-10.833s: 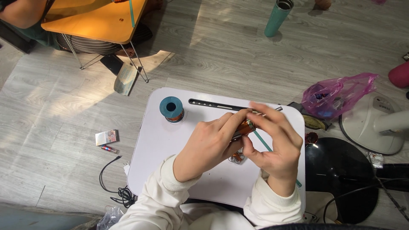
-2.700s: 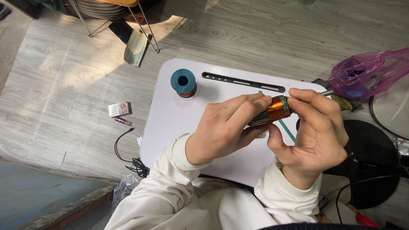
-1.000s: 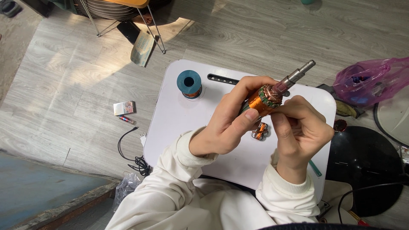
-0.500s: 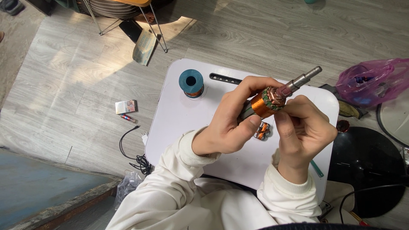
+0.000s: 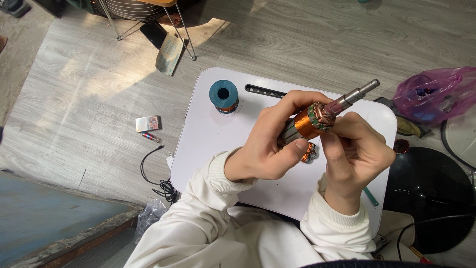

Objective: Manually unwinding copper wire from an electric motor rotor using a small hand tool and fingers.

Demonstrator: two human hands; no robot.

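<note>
Motor armature (image 5: 317,118) is being held above the middle of the white table (image 5: 213,134), its copper winding and commutator showing between the fingers and its grey steel shaft pointing toward two o'clock. Left hand (image 5: 275,144) is wrapping round the armature body from eight o'clock, fingers curled over the top and thumb pressing beneath, so it is clamped on the part. Right hand (image 5: 354,154) is closing in from four o'clock, its fingertips touching the commutator end just below the shaft; its fingers are bent together, pinching at that end. Both hands are meeting on the same piece.

A second small copper-wound part (image 5: 308,153) is lying on the table directly under the hands, partly hidden. A teal spool of copper wire (image 5: 223,96) is standing upright on the table at ten o'clock from the armature, well apart. A dark perforated strip (image 5: 265,92) is lying along the far edge of the table. A pink plastic bag (image 5: 436,94) is sitting on the floor at three o'clock.
</note>
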